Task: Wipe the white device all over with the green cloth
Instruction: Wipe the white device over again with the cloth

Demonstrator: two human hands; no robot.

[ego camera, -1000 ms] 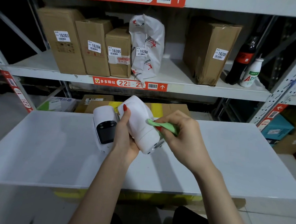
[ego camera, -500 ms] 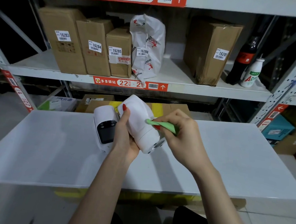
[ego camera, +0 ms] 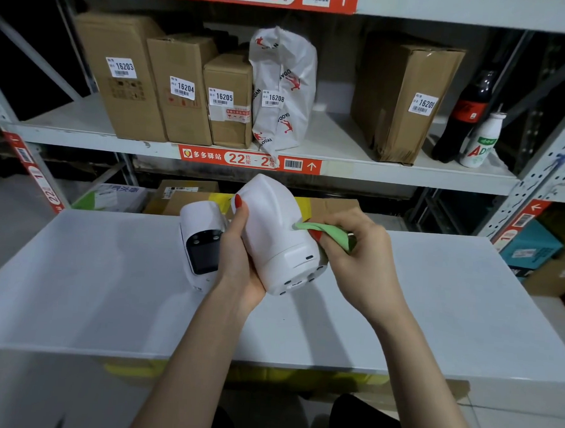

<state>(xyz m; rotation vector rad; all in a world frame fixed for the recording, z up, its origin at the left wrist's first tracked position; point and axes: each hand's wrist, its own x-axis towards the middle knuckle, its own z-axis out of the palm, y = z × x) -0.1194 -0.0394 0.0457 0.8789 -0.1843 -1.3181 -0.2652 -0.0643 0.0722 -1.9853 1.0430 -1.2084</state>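
Centrally in the head view, the left hand (ego camera: 238,264) grips a smooth white plastic device (ego camera: 273,233), tilted above the pale grey tabletop (ego camera: 104,289). Just right of it, the right hand (ego camera: 354,261) pinches a folded green cloth (ego camera: 326,233) against the device's side. Behind, across the upper frame, metal shelving (ego camera: 359,172) carries brown cardboard boxes (ego camera: 179,88).
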